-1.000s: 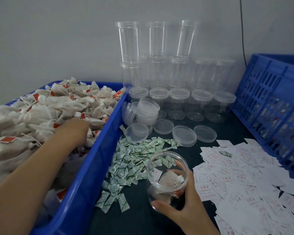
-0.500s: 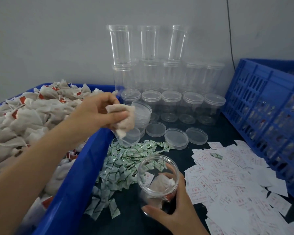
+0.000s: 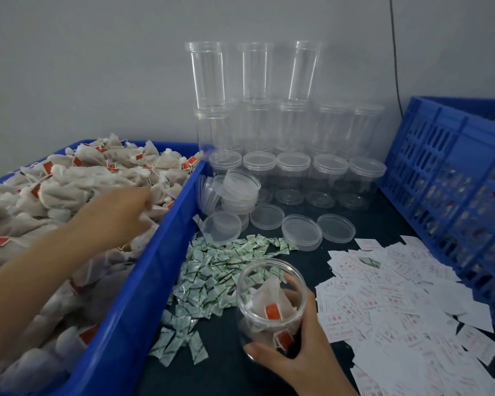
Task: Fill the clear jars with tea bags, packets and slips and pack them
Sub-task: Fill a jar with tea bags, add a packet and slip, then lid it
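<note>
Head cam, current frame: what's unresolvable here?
- Head view: left hand fingertips blurred among the tea bags; whether it grips one cannot be told.
- Jar: bag count unclear, bags overlap and the right hand wraps it.
- Slips: print too small to read.
- Blue crate: contents blurred behind its slats; cut off by the right edge.
- Blue bin: cut off by the left and bottom edges.

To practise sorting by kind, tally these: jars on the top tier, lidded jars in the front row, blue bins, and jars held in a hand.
Top-tier jars: 3
Front-row lidded jars: 5
Blue bins: 2
Held jar, in the right hand: 1
Total: 11
</note>
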### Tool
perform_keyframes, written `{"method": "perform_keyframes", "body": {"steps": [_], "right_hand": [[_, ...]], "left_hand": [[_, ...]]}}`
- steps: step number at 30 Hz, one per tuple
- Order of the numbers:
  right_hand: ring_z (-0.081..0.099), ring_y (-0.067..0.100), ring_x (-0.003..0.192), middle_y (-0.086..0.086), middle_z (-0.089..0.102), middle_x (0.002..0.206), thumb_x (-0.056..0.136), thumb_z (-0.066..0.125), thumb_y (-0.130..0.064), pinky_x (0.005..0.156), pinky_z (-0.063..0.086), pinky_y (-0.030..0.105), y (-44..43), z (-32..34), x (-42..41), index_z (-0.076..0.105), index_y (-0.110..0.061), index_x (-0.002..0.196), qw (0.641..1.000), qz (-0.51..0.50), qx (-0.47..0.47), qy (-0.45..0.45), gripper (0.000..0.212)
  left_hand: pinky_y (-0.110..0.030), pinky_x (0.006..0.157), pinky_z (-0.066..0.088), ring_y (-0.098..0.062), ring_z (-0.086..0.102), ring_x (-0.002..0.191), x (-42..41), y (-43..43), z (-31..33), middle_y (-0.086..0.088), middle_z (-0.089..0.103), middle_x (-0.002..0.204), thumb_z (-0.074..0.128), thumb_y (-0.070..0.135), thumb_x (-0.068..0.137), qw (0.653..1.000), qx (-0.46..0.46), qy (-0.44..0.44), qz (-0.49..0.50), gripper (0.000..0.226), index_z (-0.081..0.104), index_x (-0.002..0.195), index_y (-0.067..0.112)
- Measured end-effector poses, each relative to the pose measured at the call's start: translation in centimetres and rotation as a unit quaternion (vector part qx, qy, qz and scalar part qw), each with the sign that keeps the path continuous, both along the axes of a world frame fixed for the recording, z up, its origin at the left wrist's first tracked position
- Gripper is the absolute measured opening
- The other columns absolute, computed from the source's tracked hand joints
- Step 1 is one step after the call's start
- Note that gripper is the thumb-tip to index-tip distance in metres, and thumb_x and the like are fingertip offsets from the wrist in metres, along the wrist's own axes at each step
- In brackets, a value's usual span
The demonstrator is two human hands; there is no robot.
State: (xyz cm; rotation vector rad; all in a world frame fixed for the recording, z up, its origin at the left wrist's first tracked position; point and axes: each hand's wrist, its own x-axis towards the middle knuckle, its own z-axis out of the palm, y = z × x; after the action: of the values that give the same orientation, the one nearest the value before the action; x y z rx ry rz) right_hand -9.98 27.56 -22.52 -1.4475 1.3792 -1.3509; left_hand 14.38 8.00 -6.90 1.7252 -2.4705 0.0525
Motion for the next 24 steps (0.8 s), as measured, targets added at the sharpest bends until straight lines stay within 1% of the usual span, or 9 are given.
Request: {"method": "perform_keyframes", "body": {"steps": [2,4,6,8,11,15,17,19,24], "right_hand": [[0.056,-0.007,0.119,-0.035,0.049,0.129,0.057,0.093,-0.055,0.089,0.046,0.004,0.0,0.0,0.0,0.022,-0.061,0.141,1.0,-0.002,0.0,-0.003,0.11],[0.055,-0.009,0.118,-0.036,0.049,0.127,0.056,0.092,-0.058,0.088,0.045,0.004,0.0,0.1,0.0,0.021,-0.062,0.141,1.0,-0.004,0.0,0.0,0.111],[0.055,-0.009,0.118,-0.037,0.048,0.127,0.056,0.092,-0.059,0.089,0.045,0.004,0.0,0.1,-0.1,0.02,-0.062,0.141,1.0,-0.002,-0.003,0.0,0.111],[0.054,-0.009,0.119,-0.037,0.048,0.127,0.057,0.092,-0.058,0.089,0.045,0.004,0.0,0.1,-0.1,0.02,-0.062,0.141,1.0,-0.002,-0.003,-0.001,0.111],[0.055,-0.009,0.119,-0.037,0.048,0.127,0.058,0.093,-0.055,0.09,0.044,0.004,0.0,0.0,0.0,0.021,-0.063,0.14,1.0,0.001,-0.006,0.001,0.109],[0.056,-0.009,0.117,-0.036,0.049,0.127,0.059,0.093,-0.053,0.088,0.045,0.003,-0.1,-0.2,0.0,0.022,-0.063,0.141,1.0,-0.002,-0.006,-0.001,0.109],[0.056,-0.009,0.117,-0.036,0.049,0.127,0.059,0.093,-0.053,0.088,0.045,0.003,-0.1,-0.2,-0.1,0.022,-0.062,0.141,1.0,-0.004,-0.007,0.001,0.109],[0.055,-0.01,0.117,-0.036,0.048,0.128,0.058,0.093,-0.054,0.088,0.044,0.002,-0.1,-0.2,-0.1,0.021,-0.063,0.141,1.0,-0.005,-0.009,0.002,0.11],[0.053,-0.011,0.119,-0.037,0.047,0.129,0.058,0.093,-0.056,0.088,0.044,0.002,-0.2,-0.2,-0.1,0.022,-0.064,0.139,1.0,-0.006,-0.011,0.006,0.108]], "left_hand": [[-0.03,0.087,0.049,-0.018,0.058,0.1,2.2,-0.8,-2.3,-0.001,0.06,0.111,0.058,0.033,0.091,0.978,0.089,-0.185,0.037,0.027,0.055,0.113,0.019],[-0.025,0.088,0.047,-0.016,0.058,0.105,3.4,-1.2,-3.6,0.001,0.062,0.112,0.052,0.04,0.092,0.963,0.132,-0.232,0.038,0.028,0.06,0.112,0.023],[-0.023,0.082,0.048,-0.012,0.059,0.093,3.5,-1.4,-3.7,0.006,0.063,0.097,0.056,0.038,0.09,0.967,0.141,-0.211,0.036,0.02,0.064,0.101,0.024],[-0.023,0.076,0.046,-0.012,0.056,0.085,3.3,-1.5,-3.6,0.007,0.057,0.087,0.058,0.035,0.089,0.97,0.133,-0.201,0.018,0.012,0.057,0.088,0.023],[-0.029,0.074,0.044,-0.016,0.053,0.078,3.4,-1.8,-3.5,0.002,0.055,0.08,0.061,0.027,0.089,0.983,0.136,-0.126,0.008,0.026,0.044,0.072,0.018],[-0.022,0.06,0.039,-0.01,0.048,0.067,4.0,-1.8,-3.4,0.004,0.052,0.074,0.074,0.025,0.081,0.99,0.13,-0.047,0.008,0.034,0.042,0.074,0.02],[-0.017,0.054,0.039,-0.008,0.053,0.062,4.1,-1.7,-2.8,0.004,0.057,0.069,0.081,0.016,0.073,0.987,0.162,0.003,0.01,0.032,0.051,0.08,0.022],[-0.022,0.054,0.046,-0.013,0.058,0.057,3.9,-1.3,-1.6,0.002,0.061,0.063,0.087,0.011,0.065,0.977,0.201,0.07,0.009,0.034,0.061,0.084,0.022],[-0.027,0.053,0.031,-0.012,0.046,0.061,1.6,0.2,2.0,0.003,0.051,0.066,0.088,0.028,0.061,0.991,0.088,0.104,-0.001,0.03,0.062,0.076,0.031]]}}
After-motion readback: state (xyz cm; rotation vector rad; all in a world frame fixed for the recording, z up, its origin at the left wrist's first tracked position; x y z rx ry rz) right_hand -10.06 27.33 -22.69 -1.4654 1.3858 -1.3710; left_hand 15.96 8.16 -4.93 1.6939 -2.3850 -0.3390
